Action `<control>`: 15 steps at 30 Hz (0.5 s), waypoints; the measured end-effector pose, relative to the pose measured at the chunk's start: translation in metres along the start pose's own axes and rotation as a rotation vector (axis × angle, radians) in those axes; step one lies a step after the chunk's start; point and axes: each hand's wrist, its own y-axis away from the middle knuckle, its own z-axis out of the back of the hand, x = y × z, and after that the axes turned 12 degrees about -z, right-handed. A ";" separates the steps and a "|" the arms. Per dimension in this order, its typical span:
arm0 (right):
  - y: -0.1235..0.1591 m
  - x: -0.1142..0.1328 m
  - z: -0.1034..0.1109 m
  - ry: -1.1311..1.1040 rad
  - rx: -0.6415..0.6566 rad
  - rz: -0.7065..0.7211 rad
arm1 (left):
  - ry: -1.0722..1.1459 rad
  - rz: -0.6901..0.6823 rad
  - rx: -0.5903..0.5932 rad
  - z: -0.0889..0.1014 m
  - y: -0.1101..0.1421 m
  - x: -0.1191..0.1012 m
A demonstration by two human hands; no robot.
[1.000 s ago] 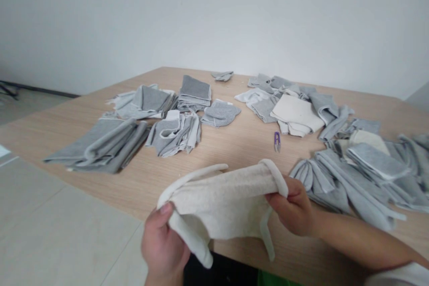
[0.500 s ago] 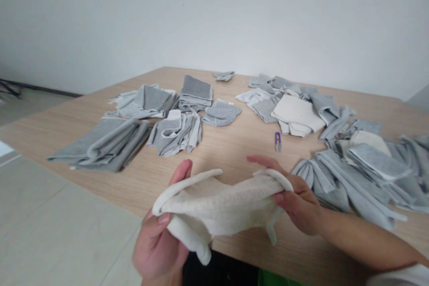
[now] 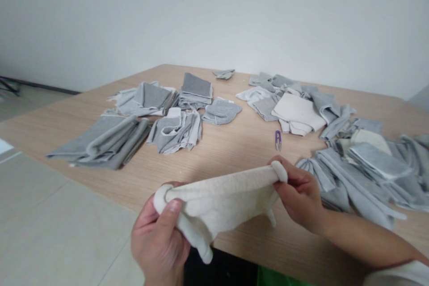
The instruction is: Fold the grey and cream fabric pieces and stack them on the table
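A cream fabric piece (image 3: 228, 199) with thick, rolled edges is stretched between my two hands above the table's front edge. My left hand (image 3: 162, 232) pinches its left end, thumb on top and fingers behind. At the other end, my right hand (image 3: 296, 190) grips the rolled edge between thumb and fingers. The lower edge of the cloth hangs down in loose flaps. Beyond my right hand, purple-handled thread snips (image 3: 278, 140) lie on the table.
Grey folded cloths (image 3: 103, 140) and a bundle of grey pieces with white trim (image 3: 176, 129) lie on the left of the wooden table (image 3: 234, 152). Grey and cream pieces (image 3: 298, 114) are heaped at the right, with more grey fabric (image 3: 355, 183) near my right forearm.
The fabric's upper edge has been pulled straight and taut between my hands. My left thumb has moved up onto the cloth, and the fingers of both hands have closed in.
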 end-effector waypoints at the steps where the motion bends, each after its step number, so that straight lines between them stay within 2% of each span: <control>1: 0.000 0.000 -0.001 0.008 -0.022 -0.013 | -0.013 -0.011 -0.013 0.000 0.000 0.000; 7: -0.001 0.002 -0.004 0.016 -0.082 -0.071 | -0.014 -0.168 -0.007 -0.003 0.003 0.002; 10: -0.002 0.004 -0.005 0.048 -0.082 -0.078 | -0.025 -0.225 -0.073 -0.005 0.003 0.002; 15: -0.007 0.006 -0.002 0.138 -0.075 0.012 | -0.082 -0.177 -0.187 -0.008 0.000 0.001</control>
